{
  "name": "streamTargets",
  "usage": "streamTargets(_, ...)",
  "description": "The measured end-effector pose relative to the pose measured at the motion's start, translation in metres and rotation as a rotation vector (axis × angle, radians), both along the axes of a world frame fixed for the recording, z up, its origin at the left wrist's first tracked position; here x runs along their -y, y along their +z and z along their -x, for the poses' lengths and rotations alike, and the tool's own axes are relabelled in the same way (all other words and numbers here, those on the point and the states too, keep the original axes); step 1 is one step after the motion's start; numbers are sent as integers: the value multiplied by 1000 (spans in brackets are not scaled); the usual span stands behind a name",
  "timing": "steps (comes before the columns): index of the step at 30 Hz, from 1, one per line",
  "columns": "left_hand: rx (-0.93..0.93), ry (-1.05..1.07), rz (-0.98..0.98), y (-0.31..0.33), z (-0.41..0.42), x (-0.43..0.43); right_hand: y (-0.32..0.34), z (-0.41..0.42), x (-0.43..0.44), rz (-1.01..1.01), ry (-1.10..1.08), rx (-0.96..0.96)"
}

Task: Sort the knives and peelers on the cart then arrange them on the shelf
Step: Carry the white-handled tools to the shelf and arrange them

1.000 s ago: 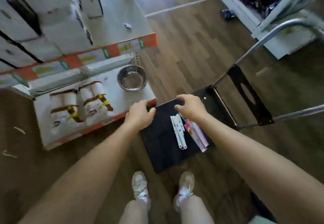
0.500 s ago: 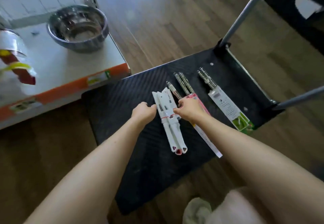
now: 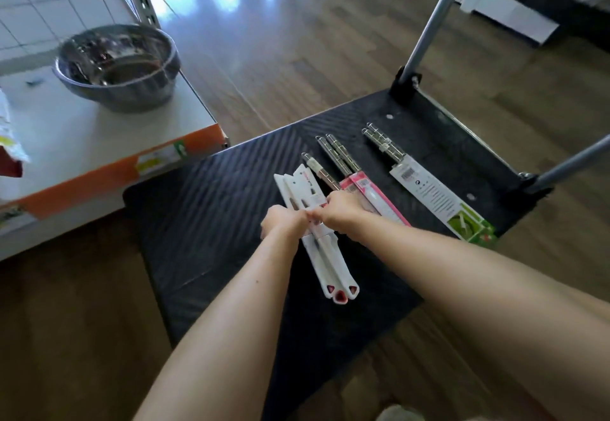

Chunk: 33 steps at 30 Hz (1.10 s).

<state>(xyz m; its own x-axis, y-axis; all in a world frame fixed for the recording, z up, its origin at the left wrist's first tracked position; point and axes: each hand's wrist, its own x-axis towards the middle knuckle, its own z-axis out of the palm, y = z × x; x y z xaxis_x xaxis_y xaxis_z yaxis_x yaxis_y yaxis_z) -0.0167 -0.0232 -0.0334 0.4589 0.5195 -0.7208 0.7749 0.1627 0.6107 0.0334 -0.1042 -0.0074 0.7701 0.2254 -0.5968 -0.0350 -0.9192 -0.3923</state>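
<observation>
A bundle of white peelers (image 3: 325, 265) with red handle ends lies in the middle of the black cart deck (image 3: 204, 209). My left hand (image 3: 284, 224) and my right hand (image 3: 343, 212) meet over the bundle's middle, fingers curled round it. To the right lie steel-handled knives in pink packaging (image 3: 359, 186) and another pair in white and green packaging (image 3: 439, 203). The low white shelf (image 3: 99, 133) with an orange edge stands to the left.
A steel bowl (image 3: 117, 66) sits on the shelf near its right corner. Grey cart handle tubes (image 3: 429, 28) rise at the far right of the deck. Wooden floor surrounds the cart. My shoe (image 3: 399, 414) shows at the bottom.
The view has dropped closer to the cart. Both hands moved from the deck's far edge onto the white peelers and have closed together over the bundle's middle.
</observation>
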Motion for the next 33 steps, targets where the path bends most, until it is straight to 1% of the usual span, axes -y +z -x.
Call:
streamTargets(4,33,23,110,-6,-4,-9,-12,0,0,-152,-155,-56)
streamTargets(7,19,-17,155,-6,-4,-15,-15,-1,2,-241,-259,-156)
streamTargets(9,10,-7,185,-4,-6,-17,-16,1,1,-296,-300,-212)
streamTargets(13,18,-58,236,-7,-10,-18,-17,2,0,-306,-290,-192)
streamTargets(17,67,-1,296,-9,-9,-21,-16,-2,2,-331,-263,-217)
streamTargets(20,83,3,298,-7,-11,-20,-16,-4,1,-362,-272,-242)
streamTargets(23,94,-25,255,-7,-12,-23,-13,0,-3,-418,-315,-293)
streamTargets(25,89,-27,221,-9,-11,-26,-12,2,-7,-433,-326,-298)
streamTargets(27,102,-7,228,-11,-8,-30,-12,2,-11,-458,-335,-296)
streamTargets(30,129,19,293,-6,-5,-38,-12,0,-18,-497,-330,-303)
streamTargets(33,119,33,370,1,-2,-49,-12,-3,-27,-524,-322,-326)
